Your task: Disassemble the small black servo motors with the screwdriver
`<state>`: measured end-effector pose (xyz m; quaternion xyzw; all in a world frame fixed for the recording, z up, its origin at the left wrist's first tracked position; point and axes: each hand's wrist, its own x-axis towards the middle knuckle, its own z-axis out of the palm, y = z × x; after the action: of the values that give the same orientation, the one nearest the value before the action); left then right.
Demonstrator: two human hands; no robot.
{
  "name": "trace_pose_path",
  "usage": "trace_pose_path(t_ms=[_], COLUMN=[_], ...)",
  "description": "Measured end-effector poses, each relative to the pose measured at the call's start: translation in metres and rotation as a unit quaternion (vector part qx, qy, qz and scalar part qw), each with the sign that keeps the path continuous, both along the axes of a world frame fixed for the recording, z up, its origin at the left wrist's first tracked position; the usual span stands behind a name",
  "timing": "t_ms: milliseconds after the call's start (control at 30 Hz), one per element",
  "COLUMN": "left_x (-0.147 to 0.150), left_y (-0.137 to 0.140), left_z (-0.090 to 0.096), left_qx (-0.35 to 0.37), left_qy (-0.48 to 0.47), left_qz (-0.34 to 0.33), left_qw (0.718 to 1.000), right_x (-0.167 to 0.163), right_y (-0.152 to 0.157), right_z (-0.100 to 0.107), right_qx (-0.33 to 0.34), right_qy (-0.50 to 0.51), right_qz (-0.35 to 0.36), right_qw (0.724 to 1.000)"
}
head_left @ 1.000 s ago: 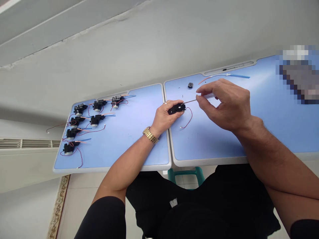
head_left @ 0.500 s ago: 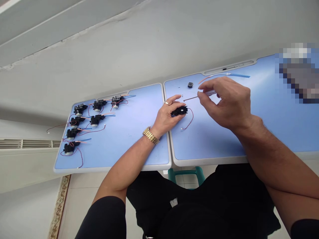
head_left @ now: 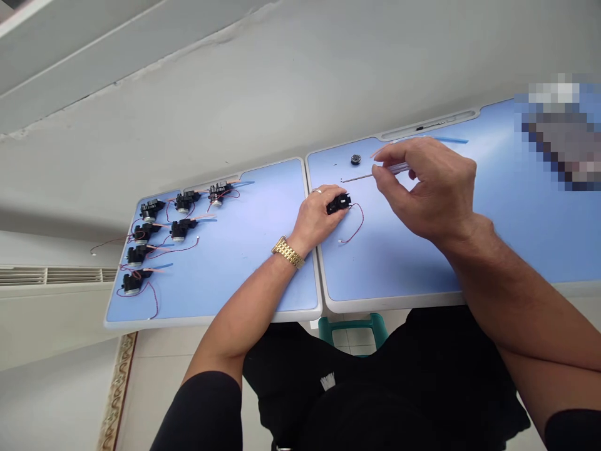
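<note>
My left hand (head_left: pixel 317 216) is closed around a small black plastic housing (head_left: pixel 339 203) on the right-hand table. A thin dark red wire (head_left: pixel 363 219) with a white plug loops out of the housing. Between the thumb and fingers of my right hand (head_left: pixel 425 185) is a screwdriver (head_left: pixel 359 178) with a clear handle. Its thin shaft points left, and the tip is by a tiny screw-like piece (head_left: pixel 341 180) on the table, just beyond the housing. Whether tip and piece touch I cannot tell. A round black part (head_left: pixel 355 160) lies farther back.
Several black assemblies (head_left: pixel 183 228) with red wires and blue and pink strips lie on the left-hand table (head_left: pixel 263 250). A blue strip (head_left: pixel 453 139) lies behind my right hand. A pen-like tool (head_left: pixel 425 128) rests in the table's groove. At the far right is a pixelated object (head_left: pixel 563 147).
The screwdriver tip has moved slightly left and away from me, to the tiny piece. The fingers of my left hand have drawn in closer around the housing.
</note>
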<state>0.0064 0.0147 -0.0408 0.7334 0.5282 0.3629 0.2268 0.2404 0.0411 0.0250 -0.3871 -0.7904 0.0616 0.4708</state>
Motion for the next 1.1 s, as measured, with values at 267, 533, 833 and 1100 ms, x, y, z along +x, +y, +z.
trace_pose_path(t_ms=[267,533,833,1100], left_x=[0.003,-0.013,-0.02,-0.019], left_y=[0.004,-0.008,-0.01,-0.008], left_z=[-0.002,0.001,0.003,0.001], left_qx=[-0.019,-0.011,-0.059,-0.041], left_qy=[0.024,-0.066,-0.126,-0.159], left_qz=[0.019,-0.007,-0.013,-0.023], left_qw=[0.999,0.998,0.99,0.986], right_x=[-0.001,0.001,0.0,-0.001], right_y=[0.0,-0.001,-0.01,-0.015], right_z=[-0.002,0.005,0.011,0.015], right_qx=[0.017,0.073,0.061,0.042], right_qy=[0.0,0.027,0.031,0.006], right_qz=[-0.008,0.005,0.041,0.042], right_qw=[1.0,0.997,0.997,0.998])
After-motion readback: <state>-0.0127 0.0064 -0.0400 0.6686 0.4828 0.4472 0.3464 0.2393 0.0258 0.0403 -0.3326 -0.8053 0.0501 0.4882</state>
